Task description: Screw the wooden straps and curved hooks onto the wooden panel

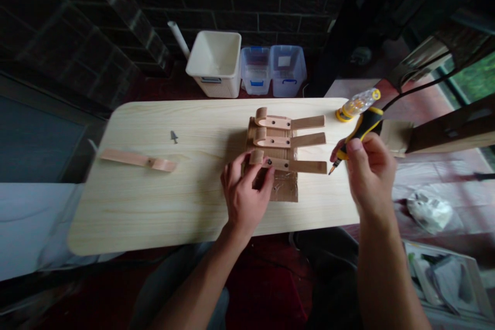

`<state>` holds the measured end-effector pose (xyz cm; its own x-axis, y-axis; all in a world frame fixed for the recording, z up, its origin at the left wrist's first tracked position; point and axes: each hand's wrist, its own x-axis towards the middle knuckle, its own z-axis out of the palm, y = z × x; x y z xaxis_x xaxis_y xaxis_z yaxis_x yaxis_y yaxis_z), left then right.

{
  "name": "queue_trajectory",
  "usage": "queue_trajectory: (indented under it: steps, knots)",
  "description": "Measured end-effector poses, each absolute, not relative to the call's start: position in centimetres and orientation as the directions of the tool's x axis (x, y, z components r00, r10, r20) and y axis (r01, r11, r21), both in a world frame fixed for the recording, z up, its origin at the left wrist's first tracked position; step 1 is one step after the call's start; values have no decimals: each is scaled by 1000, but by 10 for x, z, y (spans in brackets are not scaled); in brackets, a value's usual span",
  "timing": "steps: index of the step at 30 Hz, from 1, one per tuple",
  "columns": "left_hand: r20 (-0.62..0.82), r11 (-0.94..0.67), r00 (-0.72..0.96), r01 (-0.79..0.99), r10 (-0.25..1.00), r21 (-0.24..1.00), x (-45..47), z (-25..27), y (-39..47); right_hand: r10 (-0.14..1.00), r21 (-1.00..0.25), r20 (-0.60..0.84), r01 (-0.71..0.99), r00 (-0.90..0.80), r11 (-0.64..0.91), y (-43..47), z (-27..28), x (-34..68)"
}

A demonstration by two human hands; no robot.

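Observation:
Three wooden hooks lie side by side across a tape-wrapped board (286, 191), each with a curled left end and dark screws. My left hand (247, 193) grips the nearest wooden hook (305, 166) by its curled end, thumb and fingers close to a screw (269, 162). Part of the board is hidden under that hand. In my right hand (371, 175) is a black and yellow screwdriver (365, 126), held above the table's right end. Its tip points down and left, apart from the hooks. Another wooden hook (127, 157) rests alone at the left.
Small dark screws (174, 136) lie on the pale table (185, 206). A clear and yellow bit holder (358, 104) is at its back right corner. Beyond the far edge stand a white bin (216, 85) and two clear plastic boxes (288, 69).

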<state>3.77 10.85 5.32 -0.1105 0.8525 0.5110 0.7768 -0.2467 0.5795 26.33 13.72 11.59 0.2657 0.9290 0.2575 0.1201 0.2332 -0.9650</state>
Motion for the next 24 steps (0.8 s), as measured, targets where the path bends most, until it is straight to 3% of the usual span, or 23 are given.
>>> queue_trajectory:
  steps: [19, 22, 24]
  knots:
    - [497, -221, -175, 737, 850, 638, 42, 49, 108, 922, -973, 228, 112, 314, 203, 150, 95, 266]
    - [497, -212, -179, 747, 849, 631, 43, 49, 107, 885, -969, 248, 104, 394, 225, 153, 88, 255]
    - [503, -211, -181, 752, 845, 624, 43, 49, 107, 803, -954, 294, 108, 518, 280, 154, 85, 245]
